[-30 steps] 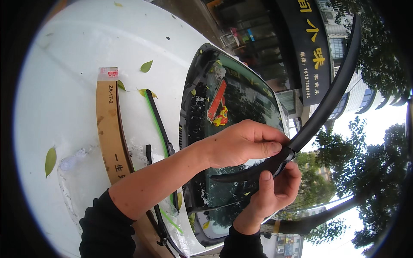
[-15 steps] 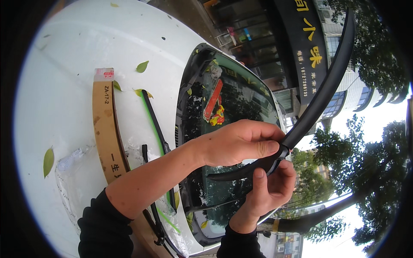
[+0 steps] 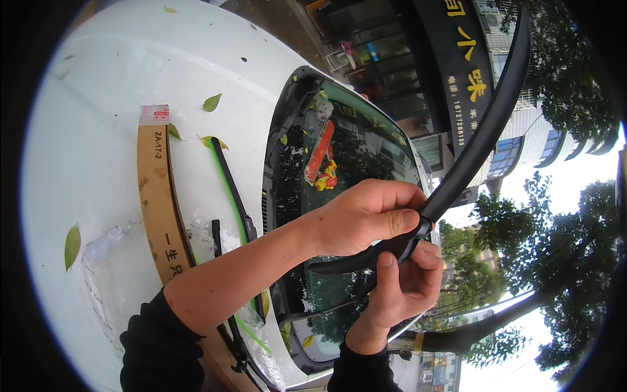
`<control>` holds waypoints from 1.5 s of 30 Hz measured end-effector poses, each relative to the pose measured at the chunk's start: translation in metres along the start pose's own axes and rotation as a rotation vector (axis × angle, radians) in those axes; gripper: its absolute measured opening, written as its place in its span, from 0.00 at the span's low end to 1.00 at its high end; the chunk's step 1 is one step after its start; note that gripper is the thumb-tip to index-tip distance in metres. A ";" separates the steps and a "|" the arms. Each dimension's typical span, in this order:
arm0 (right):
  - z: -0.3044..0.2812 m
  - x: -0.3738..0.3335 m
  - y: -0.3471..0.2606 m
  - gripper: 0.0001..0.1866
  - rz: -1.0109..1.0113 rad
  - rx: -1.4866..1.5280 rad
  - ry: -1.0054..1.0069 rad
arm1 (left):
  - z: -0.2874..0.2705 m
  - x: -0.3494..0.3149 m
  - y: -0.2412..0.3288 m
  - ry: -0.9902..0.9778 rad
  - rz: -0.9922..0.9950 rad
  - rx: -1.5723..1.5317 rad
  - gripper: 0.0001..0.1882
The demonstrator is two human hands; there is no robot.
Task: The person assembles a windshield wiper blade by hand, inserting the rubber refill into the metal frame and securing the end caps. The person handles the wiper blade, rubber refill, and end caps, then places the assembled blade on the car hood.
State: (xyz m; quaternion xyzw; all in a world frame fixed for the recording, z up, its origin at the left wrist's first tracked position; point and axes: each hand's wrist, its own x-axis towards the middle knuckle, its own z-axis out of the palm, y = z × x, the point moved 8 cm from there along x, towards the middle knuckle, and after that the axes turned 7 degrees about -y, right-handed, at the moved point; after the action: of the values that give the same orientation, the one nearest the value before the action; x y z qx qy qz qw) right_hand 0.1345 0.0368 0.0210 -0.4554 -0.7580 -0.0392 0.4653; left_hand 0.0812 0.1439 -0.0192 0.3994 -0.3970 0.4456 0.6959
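A long black wiper blade slants through the air in front of the windshield, its long end pointing up to the far right. My left hand is closed on it near the middle, thumb pressed along the blade beside the centre connector. Just below, my right hand pinches the connector area between thumb and curled fingers. The blade's shorter end shows beneath my left hand. Part of the connector is hidden by my fingers.
On the white car hood lie a long brown cardboard box, another wiper blade with a green strip, clear plastic wrapping and several leaves. A black wiper arm crosses near my left sleeve. Behind is the windshield.
The view has shifted slightly, and both hands with the wiper blade appear a little farther left. The grip looks nearly the same.
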 end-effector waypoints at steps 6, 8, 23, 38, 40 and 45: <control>-0.001 0.001 -0.006 0.19 -0.047 -0.132 0.023 | 0.002 0.001 -0.001 -0.005 -0.022 0.011 0.17; 0.004 0.006 -0.014 0.18 -0.081 -0.268 0.016 | 0.000 -0.001 0.000 0.006 -0.039 0.047 0.17; 0.027 0.036 -0.042 0.12 -0.129 -0.870 -0.200 | -0.005 -0.012 0.003 0.069 -0.028 0.162 0.14; 0.035 0.038 -0.047 0.10 -0.349 -0.869 -0.264 | -0.002 -0.012 0.001 0.102 -0.045 0.034 0.15; 0.035 0.039 -0.046 0.10 -0.322 -0.867 -0.278 | -0.003 -0.014 -0.001 0.154 -0.088 -0.048 0.16; 0.027 0.046 -0.046 0.15 -0.217 -0.777 -0.195 | 0.000 -0.010 -0.003 0.064 -0.063 0.067 0.17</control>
State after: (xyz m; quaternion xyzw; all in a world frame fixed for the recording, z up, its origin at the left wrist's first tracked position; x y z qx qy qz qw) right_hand 0.0760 0.0525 0.0567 -0.5160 -0.7710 -0.3280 0.1782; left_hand 0.0807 0.1405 -0.0290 0.4206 -0.3466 0.4489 0.7081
